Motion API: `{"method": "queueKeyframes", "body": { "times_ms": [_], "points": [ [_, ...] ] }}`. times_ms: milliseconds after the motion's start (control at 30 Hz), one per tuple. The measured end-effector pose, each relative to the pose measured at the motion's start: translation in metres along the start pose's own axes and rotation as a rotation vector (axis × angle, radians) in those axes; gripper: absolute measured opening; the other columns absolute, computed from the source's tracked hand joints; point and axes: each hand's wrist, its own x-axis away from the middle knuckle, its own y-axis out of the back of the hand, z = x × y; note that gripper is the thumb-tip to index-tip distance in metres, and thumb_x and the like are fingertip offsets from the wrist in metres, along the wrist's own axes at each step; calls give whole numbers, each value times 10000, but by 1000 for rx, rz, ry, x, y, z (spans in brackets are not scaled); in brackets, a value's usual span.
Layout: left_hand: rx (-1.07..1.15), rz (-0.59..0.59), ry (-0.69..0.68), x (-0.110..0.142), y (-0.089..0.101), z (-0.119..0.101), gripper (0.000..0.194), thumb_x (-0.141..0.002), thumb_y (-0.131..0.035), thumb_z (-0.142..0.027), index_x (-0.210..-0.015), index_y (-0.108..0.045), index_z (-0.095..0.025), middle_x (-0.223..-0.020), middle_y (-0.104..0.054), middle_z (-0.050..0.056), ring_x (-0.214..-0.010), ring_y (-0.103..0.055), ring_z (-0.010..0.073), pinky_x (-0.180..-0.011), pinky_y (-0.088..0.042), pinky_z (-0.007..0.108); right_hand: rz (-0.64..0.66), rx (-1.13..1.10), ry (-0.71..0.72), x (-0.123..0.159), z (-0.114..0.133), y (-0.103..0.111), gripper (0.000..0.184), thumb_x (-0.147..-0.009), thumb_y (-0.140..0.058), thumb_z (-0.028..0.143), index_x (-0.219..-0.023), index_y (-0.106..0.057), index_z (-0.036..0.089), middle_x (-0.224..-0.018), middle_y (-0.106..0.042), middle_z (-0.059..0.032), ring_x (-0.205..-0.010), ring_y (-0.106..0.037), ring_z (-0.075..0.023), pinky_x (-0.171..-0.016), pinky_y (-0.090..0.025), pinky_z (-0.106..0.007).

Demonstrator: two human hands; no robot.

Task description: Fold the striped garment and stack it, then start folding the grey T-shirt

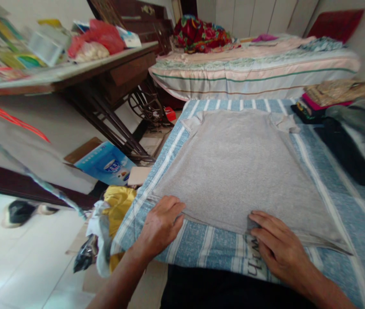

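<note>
A grey short-sleeved T-shirt (240, 167) lies spread flat, its sleeves at the far end and its hem towards me. My left hand (163, 225) rests on the hem near its left corner, fingers loosely bent and thumb apart from them. My right hand (279, 244) touches the hem right of the middle, with its fingers stretched out over the cloth. Beneath the shirt is a blue-and-white striped bed sheet (198, 240), with printed letters beside my right hand. The hem's right corner lies free of both hands.
Stacked folded clothes (339, 96) and dark garments (346, 146) lie on the right. A sewing machine table (105, 68) with bags and boxes stands left. Yellow cloth (119, 206) and a blue carton (108, 163) are beside the bed. Another bed (249, 73) stands behind.
</note>
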Motion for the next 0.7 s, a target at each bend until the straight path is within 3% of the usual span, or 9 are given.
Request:
{"method": "queueKeyframes", "body": {
  "times_ms": [400, 700],
  "points": [
    [-88, 147, -19, -10, 9, -2, 202, -863, -407, -122, -753, -569, -173, -819, -540, 43, -806, -497, 166, -719, -434, 277, -8, -12, 13, 2, 0, -2, 259, -794, -449, 37, -922, -641, 155, -1131, -625, -133, -1124, -550, -250, -893, -517, -446],
    [-104, 23, -108, 6, -1, 6, 237, -871, -393, -73, -792, -602, -152, -819, -571, 62, -787, -509, 169, -727, -443, 289, -6, -21, 5, -1, 1, 0, 255, -792, -441, 34, -912, -629, 157, -1132, -623, -132, -1120, -551, -243, -888, -517, -429]
  ]
}}
